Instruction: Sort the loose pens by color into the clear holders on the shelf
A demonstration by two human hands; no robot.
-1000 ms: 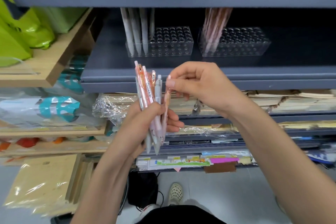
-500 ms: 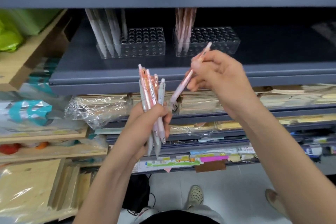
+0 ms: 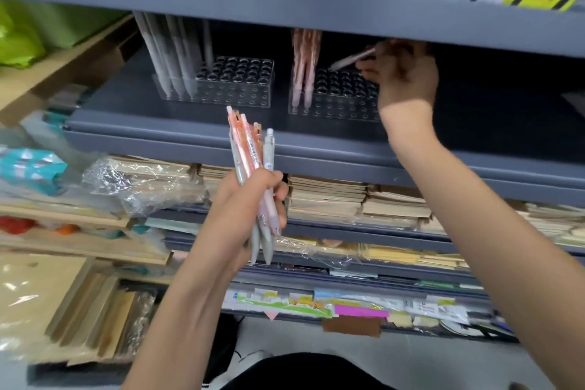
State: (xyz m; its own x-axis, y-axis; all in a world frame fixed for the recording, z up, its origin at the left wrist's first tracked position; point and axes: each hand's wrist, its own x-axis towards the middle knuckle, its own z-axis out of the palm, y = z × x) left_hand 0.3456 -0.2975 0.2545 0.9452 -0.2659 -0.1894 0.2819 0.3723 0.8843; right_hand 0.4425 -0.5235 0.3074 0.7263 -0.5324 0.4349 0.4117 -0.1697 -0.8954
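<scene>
Placing step. My right hand (image 3: 403, 81) pinches one pink pen (image 3: 354, 59), which is tilted with its tip just above the open sockets of the right holder (image 3: 335, 108) — pink pens (image 3: 305, 60) stand to the left of my fingers. My left hand (image 3: 250, 199) grips the unsorted bundle (image 3: 253, 152), pink and grey mixed, lower and nearer me. Next, I judge: bring the pen upright over a free socket — then lower it in.
</scene>
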